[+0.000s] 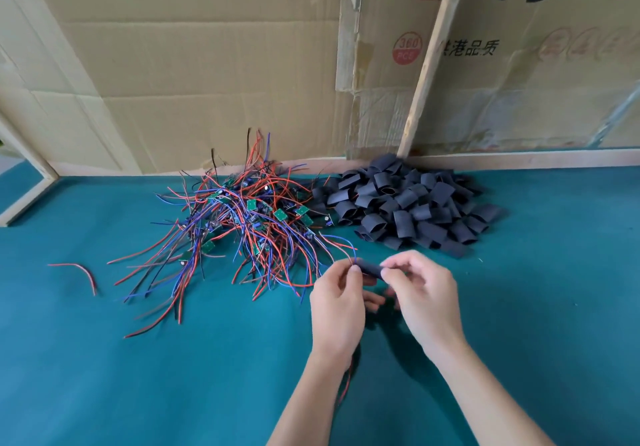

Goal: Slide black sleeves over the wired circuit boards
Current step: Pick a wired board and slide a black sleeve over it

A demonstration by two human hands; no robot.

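Note:
A black sleeve (369,268) is held between both hands above the teal table. My right hand (424,298) pinches its right end. My left hand (337,302) pinches its left end, where red and blue wires enter it; the board itself is hidden inside or behind my fingers. A red and black wire pair (346,381) hangs below my left wrist. A tangled pile of wired green circuit boards (242,217) lies to the upper left. A heap of loose black sleeves (408,203) lies behind my hands.
One stray red wire (81,272) lies alone at the left on the teal table (173,376). Cardboard sheets (207,64) and a leaning wooden strip (429,61) wall off the back. A wooden frame (24,199) borders the left edge.

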